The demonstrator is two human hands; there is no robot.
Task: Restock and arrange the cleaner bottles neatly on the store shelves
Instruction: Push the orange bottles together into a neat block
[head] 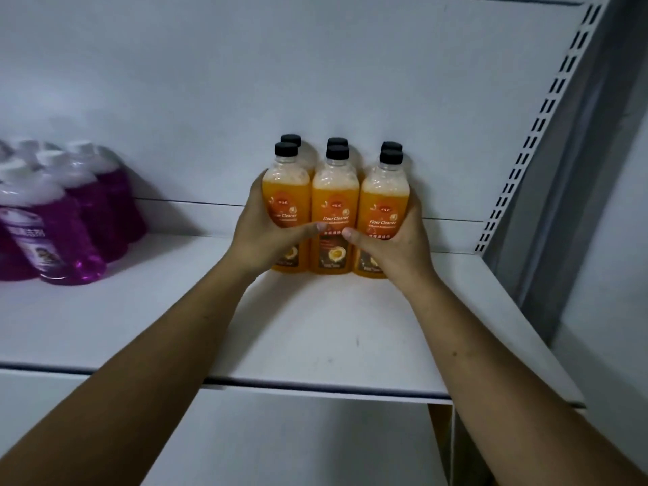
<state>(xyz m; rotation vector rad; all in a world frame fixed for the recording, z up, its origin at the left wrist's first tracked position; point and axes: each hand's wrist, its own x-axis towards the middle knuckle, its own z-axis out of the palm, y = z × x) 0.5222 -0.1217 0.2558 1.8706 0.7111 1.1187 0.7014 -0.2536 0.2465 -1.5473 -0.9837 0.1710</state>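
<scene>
Both hands grip a front row of 3 orange cleaner btls on the white shelf.
Nearest: both forearms reach in over the shelf's front edge. L hand curls round the outer side of the left front btl, thumb across its label w/ the tip reaching the middle front btl. R hand does the same round the right front btl, thumb tip also on the middle one. The thumbs are close, not touching. All 3 stand upright, packed side by side, toward the shelf's right and back. Behind them: 3 more black caps, a 2nd row. Far left, well apart: purple btls w/ white caps. Rear: white back panel, slotted upright at right.
</scene>
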